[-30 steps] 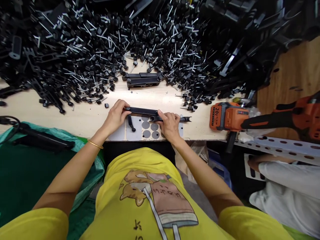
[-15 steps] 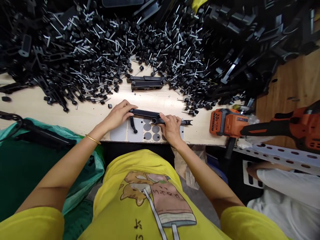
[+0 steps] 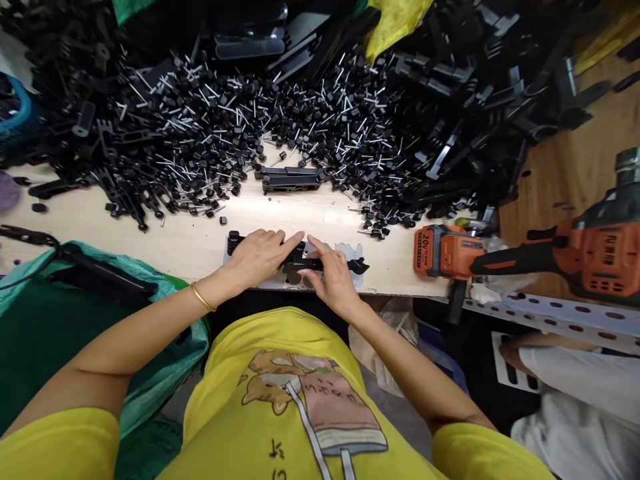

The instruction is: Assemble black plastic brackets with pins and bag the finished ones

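Note:
A black hinged bracket [image 3: 357,265] lies across a grey mat [image 3: 350,252] near the table's front edge. My left hand [image 3: 257,257] reaches over its left and middle parts, with fingers stretched along it and the thumb hidden. Around its right part is my right hand [image 3: 334,272], thumb on the near side and fingers on the far side, holding it. The two index fingertips almost meet above the bracket. Farther back, a similar folded black bracket [image 3: 293,180] rests on the wood.
A large heap of black knobs with metal pins [image 3: 310,107] spreads behind. Black plastic parts [image 3: 445,147] pile up at right. An orange cordless tool [image 3: 445,252] lies right of my hands. A green bag [image 3: 165,293] hangs at left; a person's white sleeve [image 3: 585,367] shows lower right.
The bracket's leg that stuck out toward me no longer shows. My left hand has slid right over the bracket, closer to my right hand, whose fingers have spread around it. The view has shifted slightly.

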`<state>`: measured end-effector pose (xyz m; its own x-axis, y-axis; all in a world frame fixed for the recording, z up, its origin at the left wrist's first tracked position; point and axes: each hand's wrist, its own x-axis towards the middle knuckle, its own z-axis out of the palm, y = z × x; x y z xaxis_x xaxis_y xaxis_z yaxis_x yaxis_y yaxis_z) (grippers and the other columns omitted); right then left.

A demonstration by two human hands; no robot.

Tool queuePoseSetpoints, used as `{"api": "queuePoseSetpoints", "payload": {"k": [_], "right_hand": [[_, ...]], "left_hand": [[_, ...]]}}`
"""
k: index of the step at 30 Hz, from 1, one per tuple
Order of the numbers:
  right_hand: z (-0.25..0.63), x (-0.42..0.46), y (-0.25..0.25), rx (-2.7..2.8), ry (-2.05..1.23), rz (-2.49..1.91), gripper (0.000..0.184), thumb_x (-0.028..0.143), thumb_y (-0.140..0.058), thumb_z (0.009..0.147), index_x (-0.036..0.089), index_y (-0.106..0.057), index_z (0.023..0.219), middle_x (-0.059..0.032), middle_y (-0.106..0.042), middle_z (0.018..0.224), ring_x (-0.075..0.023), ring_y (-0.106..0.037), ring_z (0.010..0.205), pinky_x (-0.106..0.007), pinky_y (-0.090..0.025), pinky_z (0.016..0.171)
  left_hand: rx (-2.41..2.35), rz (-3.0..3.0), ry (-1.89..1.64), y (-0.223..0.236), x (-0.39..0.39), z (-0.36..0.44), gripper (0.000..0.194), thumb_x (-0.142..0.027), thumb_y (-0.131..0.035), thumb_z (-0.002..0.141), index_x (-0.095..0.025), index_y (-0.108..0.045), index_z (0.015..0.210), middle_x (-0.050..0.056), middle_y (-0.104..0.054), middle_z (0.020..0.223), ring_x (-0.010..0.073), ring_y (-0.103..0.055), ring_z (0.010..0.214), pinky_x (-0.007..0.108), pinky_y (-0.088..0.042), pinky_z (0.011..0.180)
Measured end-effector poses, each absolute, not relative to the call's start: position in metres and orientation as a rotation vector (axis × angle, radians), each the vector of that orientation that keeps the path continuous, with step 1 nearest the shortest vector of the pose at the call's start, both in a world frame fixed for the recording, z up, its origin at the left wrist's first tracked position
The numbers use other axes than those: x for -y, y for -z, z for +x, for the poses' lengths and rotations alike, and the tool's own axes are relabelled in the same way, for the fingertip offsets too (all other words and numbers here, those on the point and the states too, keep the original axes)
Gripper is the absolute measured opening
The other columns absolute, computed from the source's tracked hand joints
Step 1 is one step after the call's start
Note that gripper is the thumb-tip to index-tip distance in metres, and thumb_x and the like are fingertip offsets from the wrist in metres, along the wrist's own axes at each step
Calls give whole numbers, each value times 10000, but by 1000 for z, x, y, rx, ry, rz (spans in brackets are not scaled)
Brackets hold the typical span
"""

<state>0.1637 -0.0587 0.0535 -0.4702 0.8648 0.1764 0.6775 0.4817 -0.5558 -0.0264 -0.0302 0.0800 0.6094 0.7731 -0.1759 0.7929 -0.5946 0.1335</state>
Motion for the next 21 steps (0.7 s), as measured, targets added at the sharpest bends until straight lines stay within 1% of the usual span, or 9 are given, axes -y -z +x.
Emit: {"api": "queuePoseSetpoints", "payload": {"k": [2, 4, 7, 8, 10, 12, 14, 17, 21], "right_hand": [[174, 53, -61, 2420, -523, -1260, 458, 363, -455, 931, 135, -389, 1323, -109, -664, 942, -217, -600, 840, -334, -425, 754], [186, 45, -69, 2608, -418, -1249, 359, 414, -432, 933, 134, -534, 1131, -106, -666, 840, -210, -601, 728, -313, -414, 662], [202, 37, -85, 2804, -386, -1256, 389, 489, -411, 923, 150, -583, 842, -46, -602, 609, -147, -509, 493, -258, -305, 509], [205, 37, -91, 2804, -472, -1243, 413, 521, -422, 909, 157, -577, 794, -21, -566, 550, -124, -463, 441, -244, -265, 479], [205, 42, -104, 2667, -811, -1159, 434, 566, -466, 869, 171, -563, 716, 27, -492, 475, -85, -386, 387, -223, -222, 441], [199, 53, -115, 2388, -1239, -1024, 435, 574, -522, 828, 185, -532, 633, 60, -427, 446, -57, -326, 377, -206, -217, 415], [189, 67, -122, 2086, -1540, -953, 438, 563, -575, 789, 191, -491, 574, 75, -371, 447, -47, -280, 395, -196, -212, 403], [173, 87, -122, 1785, -1719, -1040, 467, 542, -638, 738, 188, -423, 523, 80, -303, 465, -44, -233, 430, -193, -193, 403], [160, 95, -119, 1641, -1825, -1145, 499, 539, -673, 699, 183, -386, 499, 79, -266, 473, -45, -211, 452, -195, -193, 414]], "left_hand": [[-1269, 2629, 124, -82, 29, -30, 569, -186, -538, 838, -223, -368, 1380, 83, -623, 905, 227, -613, 774, 305, -436, 651], [-1284, 2620, 107, -85, 29, -35, 619, -188, -569, 805, -252, -361, 1385, 74, -629, 915, 219, -616, 776, 277, -420, 605], [-1272, 2578, 25, -91, 31, -43, 600, -192, -585, 780, -260, -420, 1353, 63, -643, 898, 206, -626, 778, 253, -420, 582], [-1216, 2541, -53, -94, 33, -46, 571, -220, -584, 787, -259, -441, 1338, 52, -647, 880, 194, -629, 759, 247, -424, 574], [-1012, 2403, -296, -100, 43, -48, 536, -292, -578, 804, -255, -452, 1323, 26, -656, 844, 163, -629, 710, 234, -444, 557], [-817, 2184, -567, -107, 59, -46, 558, -334, -583, 803, -248, -427, 1331, 13, -667, 840, 134, -619, 663, 227, -472, 545], [-796, 1972, -775, -113, 79, -40, 601, -344, -606, 778, -240, -406, 1336, 30, -674, 885, 125, -602, 628, 234, -494, 535], [-959, 1808, -921, -118, 106, -32, 578, -337, -609, 756, -257, -423, 1298, 46, -667, 933, 125, -594, 609, 243, -509, 535], [-1133, 1713, -1007, -121, 122, -32, 490, -388, -593, 788, -288, -447, 1245, 47, -662, 960, 144, -634, 682, 250, -540, 599]]}}
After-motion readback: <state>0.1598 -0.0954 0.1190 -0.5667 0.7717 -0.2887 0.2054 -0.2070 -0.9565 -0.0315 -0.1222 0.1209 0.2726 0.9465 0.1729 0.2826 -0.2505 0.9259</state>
